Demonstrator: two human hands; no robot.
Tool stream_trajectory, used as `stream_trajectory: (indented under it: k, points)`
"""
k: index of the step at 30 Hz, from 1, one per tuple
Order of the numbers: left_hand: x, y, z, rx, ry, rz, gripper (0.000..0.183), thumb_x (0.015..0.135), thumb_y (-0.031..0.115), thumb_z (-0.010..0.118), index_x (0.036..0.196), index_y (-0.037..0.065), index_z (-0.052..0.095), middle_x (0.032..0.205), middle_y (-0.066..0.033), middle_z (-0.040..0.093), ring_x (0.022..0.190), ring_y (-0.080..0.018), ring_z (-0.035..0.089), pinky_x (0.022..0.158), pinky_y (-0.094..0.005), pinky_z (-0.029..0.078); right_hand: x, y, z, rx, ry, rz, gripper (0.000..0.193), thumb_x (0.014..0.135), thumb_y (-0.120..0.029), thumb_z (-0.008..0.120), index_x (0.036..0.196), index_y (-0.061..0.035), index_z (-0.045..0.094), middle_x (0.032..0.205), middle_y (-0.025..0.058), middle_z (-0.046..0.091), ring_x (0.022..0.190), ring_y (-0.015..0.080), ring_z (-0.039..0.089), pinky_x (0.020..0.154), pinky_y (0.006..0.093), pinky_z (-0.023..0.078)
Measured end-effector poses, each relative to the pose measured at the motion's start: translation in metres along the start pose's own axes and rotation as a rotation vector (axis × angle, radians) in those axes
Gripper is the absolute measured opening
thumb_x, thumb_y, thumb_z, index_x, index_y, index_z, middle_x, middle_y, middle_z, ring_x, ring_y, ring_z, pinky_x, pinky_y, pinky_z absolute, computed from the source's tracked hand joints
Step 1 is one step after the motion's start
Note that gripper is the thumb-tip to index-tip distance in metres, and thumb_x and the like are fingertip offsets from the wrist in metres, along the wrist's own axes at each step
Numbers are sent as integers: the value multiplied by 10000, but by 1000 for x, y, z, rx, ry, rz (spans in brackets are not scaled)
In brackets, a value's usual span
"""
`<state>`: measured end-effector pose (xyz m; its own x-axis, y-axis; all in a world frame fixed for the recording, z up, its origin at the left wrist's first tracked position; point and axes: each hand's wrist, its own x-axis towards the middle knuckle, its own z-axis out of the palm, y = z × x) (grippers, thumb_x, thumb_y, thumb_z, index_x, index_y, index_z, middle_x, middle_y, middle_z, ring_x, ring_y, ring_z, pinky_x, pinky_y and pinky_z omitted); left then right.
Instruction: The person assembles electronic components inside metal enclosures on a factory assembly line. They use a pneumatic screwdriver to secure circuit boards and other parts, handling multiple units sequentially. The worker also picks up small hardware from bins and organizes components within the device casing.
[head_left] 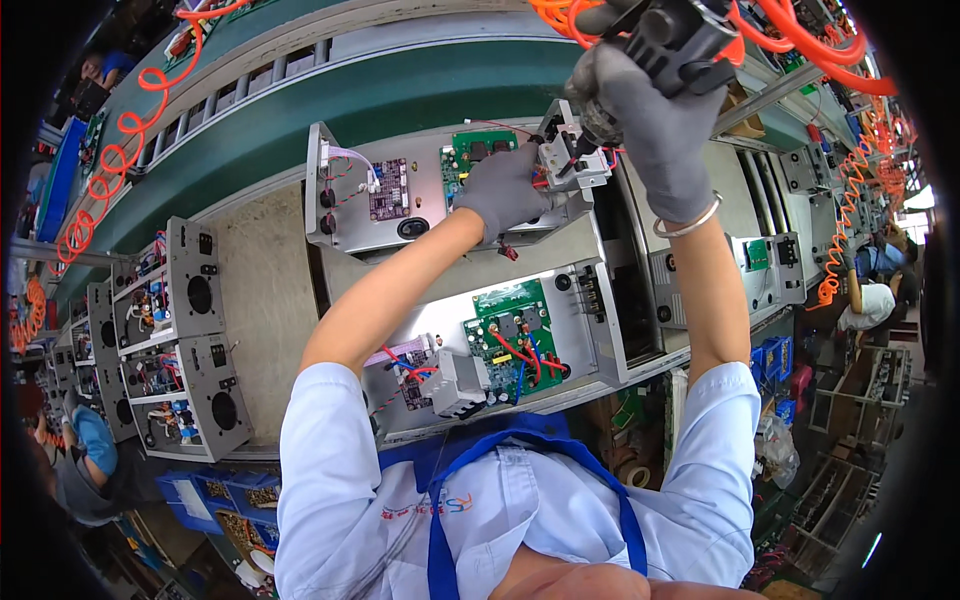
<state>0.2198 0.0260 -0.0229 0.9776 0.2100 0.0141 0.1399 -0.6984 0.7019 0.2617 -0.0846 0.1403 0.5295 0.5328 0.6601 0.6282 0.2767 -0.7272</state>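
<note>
My right hand (645, 125), in a grey glove, is wrapped round a black power screwdriver (682, 45). Its lower end points down at a silver metal block (572, 165) on the right end of an open metal chassis (425, 185). Against the left side of that block, my gloved left hand (500, 195) has its fingers bent round it; the fingertips are partly hidden. Inside the chassis are a purple circuit board (389, 190) and a green circuit board (462, 158), partly covered by my left hand.
Closer to me lies a second open chassis (590, 320) with a green board, wires and a heat sink (462, 385). Finished-looking grey units (205, 390) stand on the left. Orange coiled hoses (120, 130) hang at both sides. Blue parts bins (225, 495) sit below the bench; other people are at both sides.
</note>
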Motion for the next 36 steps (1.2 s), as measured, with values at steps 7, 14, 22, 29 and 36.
stream_trajectory:
  k: [7, 14, 22, 29, 36]
  points:
    - [0, -8, -4, -97, -7, 43, 666, 678, 406, 789, 1193, 44, 573, 1127, -175, 652, 1047, -329, 627, 898, -390, 489, -15, 13, -43, -654, -98, 139, 473, 733, -309, 762, 1055, -5, 595, 808, 139, 654, 781, 202, 672, 696, 342, 513]
    - [10, -36, -2, -667, -182, 249, 631, 792, 243, 712, 1317, -22, 486, 1136, -126, 633, 953, -205, 646, 811, -313, 528, -63, 62, -42, -934, -147, 467, 573, 719, -440, 771, 1100, -53, 585, 916, 167, 683, 882, 344, 666, 762, 442, 505]
    - [1, -62, -18, -1035, -278, 95, 342, 985, 227, 531, 1203, -30, 590, 973, -79, 658, 774, -109, 646, 722, -239, 557, -60, 59, -41, -866, -158, 542, 538, 711, -394, 760, 1079, -36, 597, 906, 166, 682, 873, 334, 671, 759, 427, 509]
    - [4, -47, -18, -859, -181, 16, 269, 908, 251, 618, 1044, 27, 681, 764, 7, 596, 630, -39, 459, 537, -211, 368, -63, 71, -52, -802, -160, 552, 542, 728, -359, 764, 1097, 0, 595, 890, 135, 672, 818, 236, 669, 745, 360, 514]
    - [18, -51, 4, -602, -50, 143, 296, 825, 254, 665, 988, 10, 706, 793, -71, 645, 714, -121, 580, 666, -280, 462, -61, 65, -48, -761, -169, 577, 543, 718, -403, 752, 1058, -5, 606, 887, 163, 682, 835, 286, 684, 752, 381, 517]
